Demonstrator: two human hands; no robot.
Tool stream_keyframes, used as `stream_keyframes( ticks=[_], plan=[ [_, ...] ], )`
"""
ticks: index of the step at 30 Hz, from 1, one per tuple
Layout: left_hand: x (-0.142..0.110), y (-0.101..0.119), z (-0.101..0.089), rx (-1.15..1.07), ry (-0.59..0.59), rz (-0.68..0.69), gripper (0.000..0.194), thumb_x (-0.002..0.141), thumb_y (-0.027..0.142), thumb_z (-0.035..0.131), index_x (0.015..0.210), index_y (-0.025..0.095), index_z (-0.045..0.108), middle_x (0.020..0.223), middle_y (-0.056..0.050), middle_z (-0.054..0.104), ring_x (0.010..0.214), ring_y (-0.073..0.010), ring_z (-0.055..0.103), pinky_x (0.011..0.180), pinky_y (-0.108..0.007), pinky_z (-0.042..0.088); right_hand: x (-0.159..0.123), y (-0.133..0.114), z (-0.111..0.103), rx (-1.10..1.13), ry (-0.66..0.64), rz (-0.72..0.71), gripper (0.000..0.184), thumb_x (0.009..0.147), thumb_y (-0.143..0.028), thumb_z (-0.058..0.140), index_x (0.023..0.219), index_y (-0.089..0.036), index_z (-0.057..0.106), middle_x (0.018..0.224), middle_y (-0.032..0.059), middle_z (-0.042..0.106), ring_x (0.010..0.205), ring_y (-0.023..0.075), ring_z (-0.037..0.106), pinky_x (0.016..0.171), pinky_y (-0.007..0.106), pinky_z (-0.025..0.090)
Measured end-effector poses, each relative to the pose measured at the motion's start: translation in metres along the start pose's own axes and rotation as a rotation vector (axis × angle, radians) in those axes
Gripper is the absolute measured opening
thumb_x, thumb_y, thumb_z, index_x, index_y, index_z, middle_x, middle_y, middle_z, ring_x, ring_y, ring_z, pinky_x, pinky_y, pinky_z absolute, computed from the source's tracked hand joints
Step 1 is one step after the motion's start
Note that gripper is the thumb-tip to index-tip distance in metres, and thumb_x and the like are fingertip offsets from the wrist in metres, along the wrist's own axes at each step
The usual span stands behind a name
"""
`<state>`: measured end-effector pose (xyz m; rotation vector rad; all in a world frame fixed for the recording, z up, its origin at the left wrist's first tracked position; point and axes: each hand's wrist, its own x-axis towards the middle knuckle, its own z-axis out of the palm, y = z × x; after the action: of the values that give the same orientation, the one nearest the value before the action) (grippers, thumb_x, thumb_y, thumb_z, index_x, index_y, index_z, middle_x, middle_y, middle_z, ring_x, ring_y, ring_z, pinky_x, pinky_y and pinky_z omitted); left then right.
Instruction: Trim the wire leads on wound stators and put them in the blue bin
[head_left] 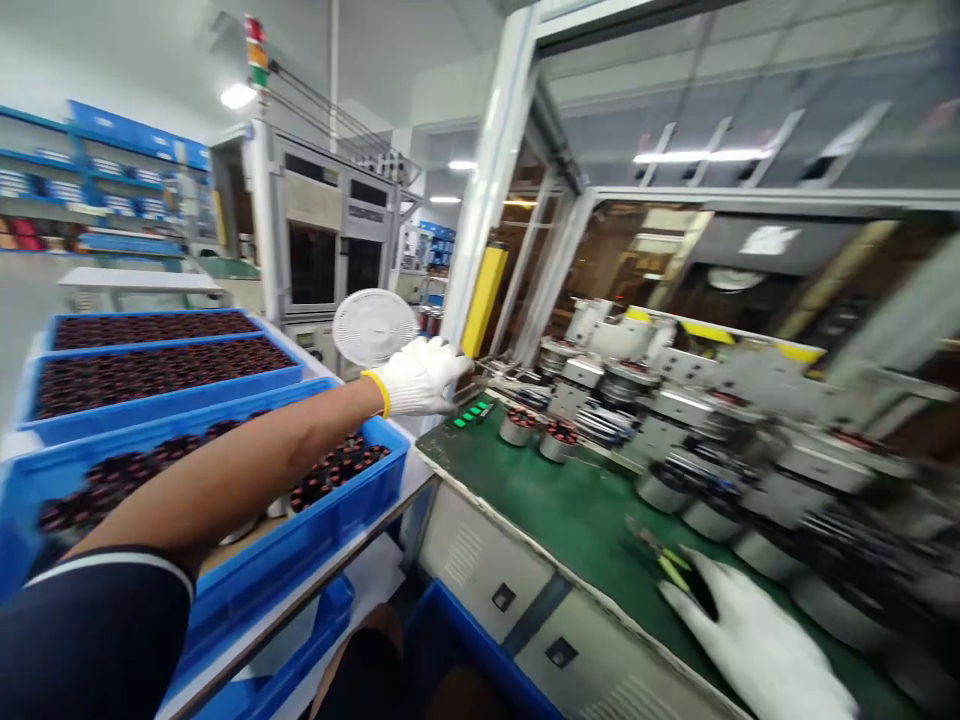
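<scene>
My left hand [424, 376], in a white knit glove with a yellow cuff, reaches over the far left corner of the green worktop [555, 500]. Its fingers stretch forward and hold nothing that I can see. Just beside it are several lit green squares [472, 414]. At the lower right, my gloved right hand [757, 625] is closed on cutting pliers [664, 556] with yellow-green handles, their jaws pointing away over the worktop. Two round metal parts with dark and copper-coloured tops, the nearer one a wound motor core [557, 441], stand between the hands.
A row of machine stations [679, 405] with metal cylinders runs along the worktop's back. On the left, a blue crate [300, 540] holds many dark and copper parts, with more filled trays [172, 420] behind. A white round fan [375, 328] and a frame post [487, 170] stand near my left hand.
</scene>
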<state>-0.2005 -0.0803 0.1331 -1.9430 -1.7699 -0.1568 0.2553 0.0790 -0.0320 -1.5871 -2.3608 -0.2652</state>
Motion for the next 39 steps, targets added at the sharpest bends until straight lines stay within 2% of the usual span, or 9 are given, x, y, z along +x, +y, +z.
stream_keyframes(
  ticks=[7,13,17,22,25,27,32,35,39],
  plan=[
    [0.11,0.131,0.067,-0.204,-0.036,0.189,0.039,0.073,0.027,0.06,0.111,0.016,0.059,0.119,-0.017,0.053,0.118,-0.0358,0.038,0.095,-0.05,0.031,-0.027,-0.022,-0.039,-0.045,-0.041,0.111,0.056,0.085,-0.055,0.043,0.125,-0.017,0.055,0.123,0.0133,0.055,0.11,0.0288,0.052,0.092,0.038,0.039],
    [0.136,0.158,0.104,-0.239,-0.101,0.121,0.037,0.074,0.021,0.057,0.11,0.012,0.061,0.119,-0.023,0.054,0.117,-0.0393,0.041,0.089,-0.056,0.036,-0.04,-0.02,-0.045,-0.019,0.023,0.093,0.054,0.086,-0.055,0.045,0.121,-0.016,0.057,0.115,0.0123,0.058,0.104,0.0265,0.053,0.088,0.036,0.039],
    [0.124,0.157,0.1,-0.262,-0.107,0.179,0.035,0.077,0.037,0.056,0.104,0.016,0.065,0.126,-0.02,0.052,0.121,-0.0398,0.037,0.09,-0.056,0.037,-0.043,-0.019,-0.044,0.029,0.062,0.103,0.053,0.085,-0.054,0.048,0.12,-0.015,0.058,0.117,0.0126,0.057,0.105,0.0265,0.053,0.09,0.037,0.039],
    [0.075,0.17,0.083,-0.332,-0.077,0.317,0.038,0.077,0.049,0.055,0.101,0.021,0.065,0.133,-0.011,0.049,0.122,-0.0333,0.041,0.094,-0.047,0.04,-0.044,-0.034,-0.052,0.304,0.284,0.081,0.051,0.085,-0.049,0.052,0.123,-0.014,0.054,0.123,0.0127,0.056,0.113,0.0251,0.052,0.098,0.037,0.038],
    [0.047,0.182,0.076,-0.475,-0.078,0.26,0.034,0.076,0.048,0.057,0.1,0.024,0.064,0.132,-0.006,0.051,0.11,-0.0267,0.053,0.082,-0.036,0.047,-0.033,-0.058,-0.067,0.726,0.097,0.18,0.047,0.088,-0.042,0.048,0.127,-0.017,0.049,0.114,0.01,0.063,0.08,0.016,0.065,0.071,0.027,0.052],
    [0.036,0.189,0.073,-0.548,-0.1,0.205,0.029,0.075,0.047,0.058,0.092,0.024,0.063,0.132,-0.003,0.051,0.106,-0.0249,0.056,0.072,-0.032,0.048,-0.021,-0.078,-0.076,0.859,-0.131,0.149,0.05,0.087,-0.033,0.048,0.134,-0.017,0.041,0.117,0.0107,0.062,0.061,0.0097,0.063,0.053,0.02,0.051],
    [0.028,0.195,0.082,-0.744,-0.097,0.227,0.023,0.076,0.044,0.059,0.084,0.022,0.059,0.13,-0.001,0.052,0.104,-0.0209,0.057,0.081,-0.032,0.049,0.008,-0.108,-0.077,0.723,-0.432,0.059,0.04,0.077,-0.017,0.056,0.116,-0.017,0.061,0.076,0.003,0.07,0.049,0.009,0.06,0.045,0.015,0.045],
    [0.028,0.196,0.093,-0.891,-0.07,0.238,0.021,0.078,0.04,0.058,0.086,0.021,0.057,0.129,-0.004,0.052,0.108,-0.0189,0.056,0.092,-0.031,0.046,0.016,-0.098,-0.075,0.639,-0.389,0.083,0.021,0.076,-0.018,0.057,0.091,-0.02,0.072,0.07,0.002,0.07,0.059,0.0128,0.065,0.056,0.018,0.05],
    [0.025,0.2,0.101,-0.969,-0.052,0.186,0.022,0.077,0.042,0.058,0.081,0.021,0.055,0.13,-0.005,0.052,0.109,-0.0196,0.056,0.094,-0.031,0.045,0.013,-0.062,-0.092,0.413,-0.191,0.192,0.025,0.078,-0.021,0.054,0.094,-0.012,0.072,0.104,0.0163,0.067,0.1,0.0263,0.062,0.085,0.034,0.048]
  ],
)
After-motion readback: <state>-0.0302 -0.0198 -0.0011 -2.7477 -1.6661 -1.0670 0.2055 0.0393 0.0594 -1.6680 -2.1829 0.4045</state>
